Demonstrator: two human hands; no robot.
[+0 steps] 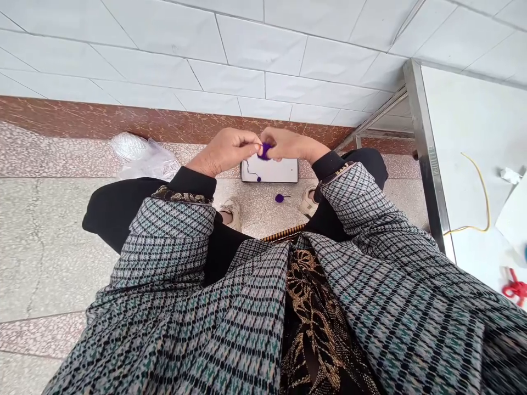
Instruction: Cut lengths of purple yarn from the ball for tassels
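Out in front of me, my two hands meet at a small piece of purple yarn work (264,151). My left hand (230,149) pinches its left edge between thumb and fingers. Curled around the right side of the purple piece, my right hand (286,145) hides part of it. Whether a hook or needle is in either hand I cannot make out. Below the hands, a white box (280,171) with a dark edge lies on the floor, with a dark strand and a tiny purple ball (258,179) on it. A round purple yarn piece (279,198) with a short tail lies nearer me.
White yarn (129,146) and a clear plastic bag (151,159) sit on the floor at left. A metal-framed white table (457,137) stands at right, bearing a yellow cord (487,197) and red-handled scissors (514,287). A tiled wall (263,49) rises ahead.
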